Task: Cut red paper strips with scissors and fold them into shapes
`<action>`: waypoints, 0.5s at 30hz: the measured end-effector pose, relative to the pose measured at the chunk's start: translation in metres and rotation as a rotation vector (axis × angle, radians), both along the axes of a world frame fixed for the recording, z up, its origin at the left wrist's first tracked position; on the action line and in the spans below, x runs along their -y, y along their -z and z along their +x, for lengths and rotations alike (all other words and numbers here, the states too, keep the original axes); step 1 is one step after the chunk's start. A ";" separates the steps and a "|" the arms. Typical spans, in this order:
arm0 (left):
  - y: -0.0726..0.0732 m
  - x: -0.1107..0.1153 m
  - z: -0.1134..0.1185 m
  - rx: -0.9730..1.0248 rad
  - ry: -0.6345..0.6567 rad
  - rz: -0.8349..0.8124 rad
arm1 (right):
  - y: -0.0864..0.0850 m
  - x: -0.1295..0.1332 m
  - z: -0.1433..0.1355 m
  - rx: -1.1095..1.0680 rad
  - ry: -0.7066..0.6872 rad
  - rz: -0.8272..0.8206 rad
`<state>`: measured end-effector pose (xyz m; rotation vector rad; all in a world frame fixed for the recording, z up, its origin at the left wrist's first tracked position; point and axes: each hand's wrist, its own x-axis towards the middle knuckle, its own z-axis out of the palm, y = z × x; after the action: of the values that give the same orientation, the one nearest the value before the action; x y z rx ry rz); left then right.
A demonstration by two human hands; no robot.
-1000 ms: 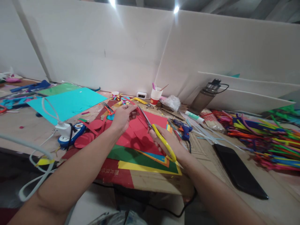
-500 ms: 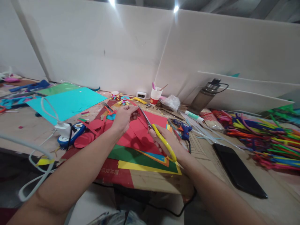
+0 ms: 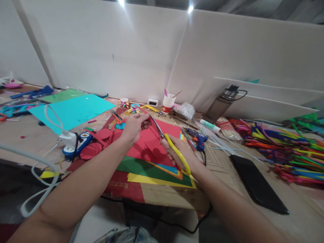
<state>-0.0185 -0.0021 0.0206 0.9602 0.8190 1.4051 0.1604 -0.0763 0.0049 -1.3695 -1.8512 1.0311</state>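
Note:
My left hand [image 3: 133, 127] is closed in a pinch on a narrow red paper strip [image 3: 141, 109], whose far end sticks out past the fingertips. My right hand [image 3: 188, 153] is wrapped round yellow-handled scissors [image 3: 180, 156]. Their metal blades point forward and left, with the tips close to my left fingertips, at the strip. Whether the blades are touching the paper is too small to tell. Below both hands lies red paper [image 3: 138, 148] on top of a green sheet [image 3: 157, 173] and a yellow sheet [image 3: 162, 181].
Red paper circles [image 3: 91, 151] and a blue plug-in device [image 3: 79, 145] lie left, near a turquoise sheet [image 3: 78, 111]. Rightward are a glue gun [image 3: 200, 142], a glue stick [image 3: 209, 125], a black phone [image 3: 258, 184], a bottle [image 3: 220, 104] and pipe cleaners [image 3: 291, 152]. Paper cups [image 3: 167, 104] stand behind.

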 end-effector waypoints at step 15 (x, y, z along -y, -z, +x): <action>0.000 -0.003 -0.003 0.041 0.010 -0.025 | 0.001 0.001 0.000 0.011 0.017 0.025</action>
<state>-0.0210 0.0012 0.0204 0.9125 0.7979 1.3986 0.1601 -0.0777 0.0034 -1.3765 -1.8516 0.9901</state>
